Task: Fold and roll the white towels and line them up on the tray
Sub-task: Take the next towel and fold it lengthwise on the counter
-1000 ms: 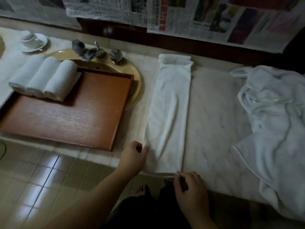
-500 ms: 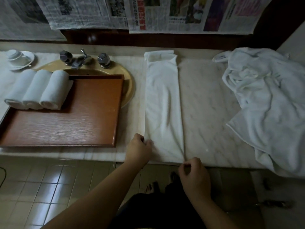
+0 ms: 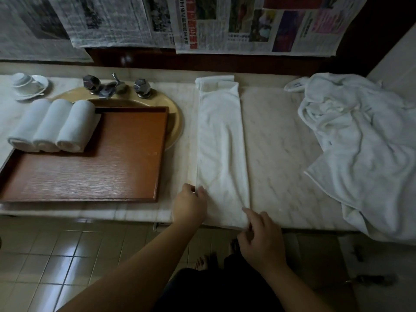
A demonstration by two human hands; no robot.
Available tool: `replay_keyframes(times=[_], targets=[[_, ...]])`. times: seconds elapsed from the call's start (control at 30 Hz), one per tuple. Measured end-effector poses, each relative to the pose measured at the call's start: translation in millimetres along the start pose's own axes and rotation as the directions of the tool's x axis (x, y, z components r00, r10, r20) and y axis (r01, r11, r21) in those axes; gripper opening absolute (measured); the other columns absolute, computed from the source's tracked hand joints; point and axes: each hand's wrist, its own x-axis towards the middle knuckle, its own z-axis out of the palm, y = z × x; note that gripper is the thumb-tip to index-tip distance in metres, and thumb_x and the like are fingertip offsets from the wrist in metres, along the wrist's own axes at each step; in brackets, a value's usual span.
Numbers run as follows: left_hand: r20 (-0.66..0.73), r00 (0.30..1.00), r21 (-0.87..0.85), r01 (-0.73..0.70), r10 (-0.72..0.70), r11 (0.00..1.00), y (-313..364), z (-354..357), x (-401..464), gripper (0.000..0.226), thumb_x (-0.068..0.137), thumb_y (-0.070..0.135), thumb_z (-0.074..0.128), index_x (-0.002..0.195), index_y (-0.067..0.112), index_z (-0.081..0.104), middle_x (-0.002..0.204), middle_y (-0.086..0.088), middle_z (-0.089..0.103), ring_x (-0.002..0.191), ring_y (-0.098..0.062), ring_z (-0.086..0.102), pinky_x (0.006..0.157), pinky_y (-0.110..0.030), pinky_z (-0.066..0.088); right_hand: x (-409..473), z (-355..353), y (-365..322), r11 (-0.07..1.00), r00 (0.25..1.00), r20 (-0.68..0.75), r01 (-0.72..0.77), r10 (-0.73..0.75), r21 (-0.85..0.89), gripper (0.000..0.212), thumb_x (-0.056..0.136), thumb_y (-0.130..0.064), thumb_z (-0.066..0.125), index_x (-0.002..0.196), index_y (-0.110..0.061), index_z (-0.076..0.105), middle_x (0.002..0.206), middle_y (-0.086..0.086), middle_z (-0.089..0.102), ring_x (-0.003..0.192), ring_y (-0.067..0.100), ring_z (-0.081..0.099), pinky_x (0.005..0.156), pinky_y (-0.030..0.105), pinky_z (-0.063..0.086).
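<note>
A white towel (image 3: 221, 152) lies folded into a long narrow strip across the marble counter, its far end doubled over by the wall. My left hand (image 3: 190, 204) pinches its near left corner. My right hand (image 3: 258, 235) pinches the near right corner at the counter's front edge. To the left a brown wooden tray (image 3: 108, 170) sits over the sink, with three rolled white towels (image 3: 54, 128) side by side at its far left end.
A heap of loose white towels (image 3: 360, 143) covers the counter's right part. The yellow sink (image 3: 175, 122) with metal taps (image 3: 114, 86) lies behind the tray. A white cup and saucer (image 3: 27, 84) stand far left. Newspaper sheets (image 3: 225, 23) hang on the wall. Tiled floor lies below.
The view has shifted and levelled. My right hand has moved up from below the counter edge onto the towel's near right corner. My left hand stays at the near left corner.
</note>
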Motion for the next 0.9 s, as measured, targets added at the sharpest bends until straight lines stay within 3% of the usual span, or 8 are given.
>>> replay_keyframes(times=[0.17, 0.27, 0.37, 0.5, 0.6, 0.7, 0.83, 0.9], targets=[[-0.052, 0.989, 0.099, -0.133, 0.138, 0.986, -14, 1, -6, 0.029, 0.104, 0.039, 0.054, 0.122, 0.019, 0.061, 0.113, 0.002, 0.061, 0.091, -0.019, 0.062, 0.078, -0.039, 0.056, 66, -14, -16, 0.993, 0.993, 0.016, 0.12, -0.12, -0.016, 0.054, 0.094, -0.031, 0.052, 0.146, -0.019, 0.054, 0.132, 0.006, 0.057, 0.12, 0.029, 0.055, 0.098, 0.045, 0.05], [-0.052, 0.957, 0.194, -0.269, 0.284, 0.943, -29, 2, -9, 0.021, 0.103, 0.036, 0.057, 0.111, 0.017, 0.061, 0.108, 0.001, 0.059, 0.093, -0.02, 0.057, 0.08, -0.039, 0.053, 116, -11, -18, 0.97, 0.941, 0.265, 0.234, -0.21, -0.064, 0.058, 0.108, -0.037, 0.038, 0.164, -0.026, 0.024, 0.172, 0.001, 0.016, 0.158, 0.022, 0.013, 0.126, 0.044, 0.024], [-0.078, 0.927, 0.301, -0.328, 0.366, 0.895, -37, 3, -9, 0.026, 0.101, 0.036, 0.061, 0.115, 0.014, 0.059, 0.11, -0.004, 0.059, 0.097, -0.027, 0.055, 0.082, -0.04, 0.05, 151, -1, -10, 0.941, 0.894, 0.424, 0.258, -0.146, -0.22, 0.066, 0.109, -0.051, 0.024, 0.166, -0.027, 0.003, 0.173, 0.002, -0.009, 0.159, 0.021, -0.01, 0.13, 0.044, 0.004], [-0.097, 0.842, 0.439, -0.441, 0.53, 0.782, -31, 15, -11, 0.049, 0.106, 0.037, 0.05, 0.148, 0.01, 0.046, 0.146, -0.017, 0.052, 0.129, -0.038, 0.051, 0.101, -0.049, 0.048, 152, 11, 6, 0.924, 0.932, 0.358, 0.19, -0.063, -0.331, 0.074, 0.105, -0.063, 0.009, 0.166, -0.022, -0.002, 0.173, 0.005, -0.011, 0.16, 0.026, -0.005, 0.129, 0.045, 0.001], [0.091, 0.849, 0.445, -0.502, 0.521, 0.741, -23, 36, -13, 0.069, 0.112, 0.05, 0.024, 0.166, 0.008, 0.012, 0.173, -0.016, 0.009, 0.161, -0.031, 0.006, 0.13, -0.048, 0.014, 143, 18, 12, 0.899, 0.965, 0.25, 0.173, -0.074, -0.401, 0.076, 0.103, -0.064, 0.006, 0.167, -0.021, 0.006, 0.174, 0.005, 0.0, 0.16, 0.027, 0.003, 0.126, 0.052, 0.004], [0.183, 0.892, 0.477, -0.449, 0.415, 0.756, -24, 48, -12, 0.081, 0.106, 0.066, 0.007, 0.163, 0.012, -0.016, 0.169, -0.006, -0.025, 0.156, -0.019, -0.026, 0.129, -0.044, -0.009, 144, 20, 20, 0.892, 0.971, 0.23, 0.156, -0.06, -0.424, 0.075, 0.104, -0.06, 0.009, 0.166, -0.019, 0.011, 0.174, 0.005, 0.004, 0.16, 0.028, 0.006, 0.126, 0.057, 0.009], [0.197, 0.901, 0.513, -0.431, 0.387, 0.742, -27, 50, -10, 0.089, 0.102, 0.075, 0.007, 0.163, 0.014, -0.018, 0.17, -0.005, -0.025, 0.156, -0.018, -0.027, 0.128, -0.042, -0.014, 150, 22, 28, 0.904, 0.962, 0.273, 0.139, -0.026, -0.403, 0.074, 0.102, -0.057, 0.007, 0.166, -0.019, 0.009, 0.174, 0.002, 0.0, 0.16, 0.027, 0.003, 0.126, 0.06, 0.007], [0.151, 0.91, 0.547, -0.402, 0.387, 0.734, -17, 51, -11, 0.094, 0.102, 0.076, 0.013, 0.164, 0.007, -0.004, 0.172, -0.014, -0.009, 0.159, -0.027, -0.012, 0.128, -0.045, -0.009, 151, 24, 27, 0.919, 0.967, 0.252, 0.138, -0.044, -0.369, 0.073, 0.103, -0.055, 0.01, 0.166, -0.017, 0.014, 0.173, 0.003, 0.004, 0.16, 0.027, 0.007, 0.125, 0.062, 0.01]])
